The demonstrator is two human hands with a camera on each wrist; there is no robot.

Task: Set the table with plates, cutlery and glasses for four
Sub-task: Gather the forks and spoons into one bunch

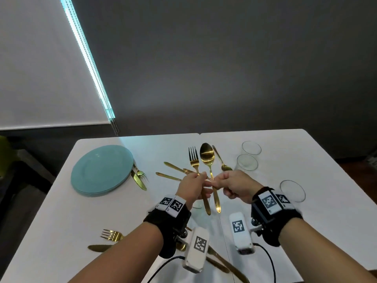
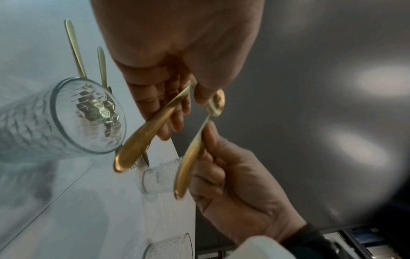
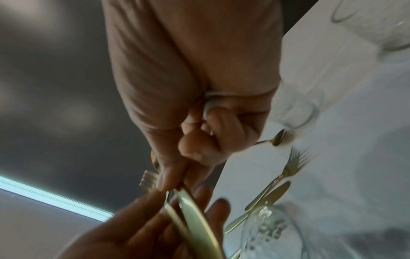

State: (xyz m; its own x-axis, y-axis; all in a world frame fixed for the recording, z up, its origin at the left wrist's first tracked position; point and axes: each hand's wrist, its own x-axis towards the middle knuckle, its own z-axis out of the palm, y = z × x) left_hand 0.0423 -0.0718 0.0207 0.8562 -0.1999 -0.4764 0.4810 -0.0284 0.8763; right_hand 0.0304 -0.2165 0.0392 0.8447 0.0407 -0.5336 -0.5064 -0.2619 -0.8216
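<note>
Gold cutlery, plates and glasses are spread over the white counter, and two pieces of that cutlery are up in the air between your hands.

A stack of round teal plates sits at the far left of the counter, with a gold fork and knife pair lying against its right edge. Two clear ribbed glasses stand upright, one just beside the other, at the far right. A third glass stands nearer you on the right, and a fourth is mostly hidden under your left wrist.

Your left grip is closed around the handle of a gold fork, tines pointing away from you. Your right grip pinches the thin neck of a large gold spoon between thumb and curled fingers, bowl pointing away from you. The two handles hang side by side, and your fingertips meet at the middle.

On the counter beyond your hands lie two loose gold handles and a small gold teaspoon near the glasses. Near your left forearm lie another gold fork and a gold knife.
</note>
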